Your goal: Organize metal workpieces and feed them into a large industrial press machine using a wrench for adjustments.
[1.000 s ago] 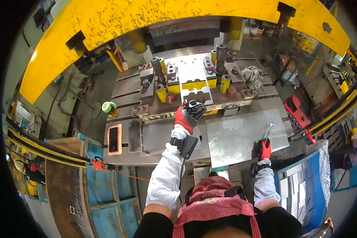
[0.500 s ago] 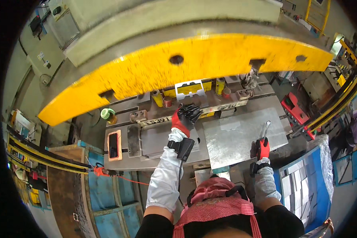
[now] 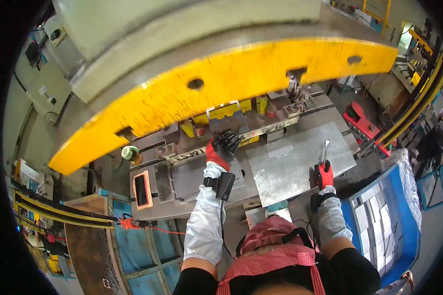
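My left hand point(image 3: 224, 146), in a black and red glove, reaches over the front edge of the die point(image 3: 253, 133), its fingers spread and no object visible in them. Just beyond it, a notched metal piece point(image 3: 233, 122) is in the die. My right hand point(image 3: 323, 175), gloved alike, is closed round the lower end of a wrench point(image 3: 326, 152), whose ring end points away from me. That hand is over the right side of a large flat metal sheet point(image 3: 288, 164). Grey sheets point(image 3: 189, 179) lie left of it, partly behind my left forearm.
The yellow press ram point(image 3: 231, 73) spans above the die. A phone point(image 3: 142, 190) lies at the table's left end, near a green-capped bottle point(image 3: 129, 153). A blue bin point(image 3: 403, 216) with metal pieces stands at right, below a red control stand point(image 3: 362, 120).
The whole view has shifted and tilted slightly. My left hand's fingers have spread a little over the die edge. My right hand still grips the wrench above the sheet.
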Available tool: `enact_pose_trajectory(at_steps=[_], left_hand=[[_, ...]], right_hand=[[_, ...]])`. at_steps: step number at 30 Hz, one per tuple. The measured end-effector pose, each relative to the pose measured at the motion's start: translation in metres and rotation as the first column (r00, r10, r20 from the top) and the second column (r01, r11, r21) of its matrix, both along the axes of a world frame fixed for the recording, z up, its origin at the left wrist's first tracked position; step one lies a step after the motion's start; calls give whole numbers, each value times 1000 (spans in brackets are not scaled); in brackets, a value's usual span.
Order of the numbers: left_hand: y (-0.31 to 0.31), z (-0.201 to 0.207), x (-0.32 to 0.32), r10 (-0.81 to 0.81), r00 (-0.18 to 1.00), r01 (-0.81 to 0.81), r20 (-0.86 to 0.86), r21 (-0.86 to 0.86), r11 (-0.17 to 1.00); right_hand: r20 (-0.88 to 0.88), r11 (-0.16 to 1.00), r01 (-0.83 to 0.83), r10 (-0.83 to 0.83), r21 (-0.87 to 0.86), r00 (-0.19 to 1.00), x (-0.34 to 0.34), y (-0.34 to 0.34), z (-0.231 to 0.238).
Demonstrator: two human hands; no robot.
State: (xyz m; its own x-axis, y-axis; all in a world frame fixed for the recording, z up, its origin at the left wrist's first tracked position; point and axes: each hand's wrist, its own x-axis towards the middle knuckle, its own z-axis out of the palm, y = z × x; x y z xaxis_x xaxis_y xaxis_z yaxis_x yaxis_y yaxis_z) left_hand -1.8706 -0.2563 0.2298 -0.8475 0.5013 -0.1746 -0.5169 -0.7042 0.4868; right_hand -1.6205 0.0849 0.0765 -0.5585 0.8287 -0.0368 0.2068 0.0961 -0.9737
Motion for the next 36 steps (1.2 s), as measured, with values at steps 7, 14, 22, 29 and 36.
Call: enact_pose_trajectory(at_steps=[7, 14, 22, 29, 36], left_hand=[[-1, 1, 6, 30, 999, -30, 10, -57, 998], [-1, -9, 23, -97, 995, 93, -16, -187, 978], [-52, -24, 84, 7, 761, -375, -649, -431, 821], [-231, -33, 231, 326, 869, -492, -372, -716, 496], [-428, -30, 325, 803, 431, -729, -411, -684, 41]], right_hand=[[-258, 877, -435, 380, -206, 888, -38, -64, 108], [-425, 482, -872, 773, -91, 471, -215, -125, 225], [-545, 286, -923, 745, -258, 383, -220, -140, 205], [-220, 281, -889, 901, -362, 375, -41, -66, 155], [-108, 484, -714, 786, -506, 608, -13, -20, 116]])
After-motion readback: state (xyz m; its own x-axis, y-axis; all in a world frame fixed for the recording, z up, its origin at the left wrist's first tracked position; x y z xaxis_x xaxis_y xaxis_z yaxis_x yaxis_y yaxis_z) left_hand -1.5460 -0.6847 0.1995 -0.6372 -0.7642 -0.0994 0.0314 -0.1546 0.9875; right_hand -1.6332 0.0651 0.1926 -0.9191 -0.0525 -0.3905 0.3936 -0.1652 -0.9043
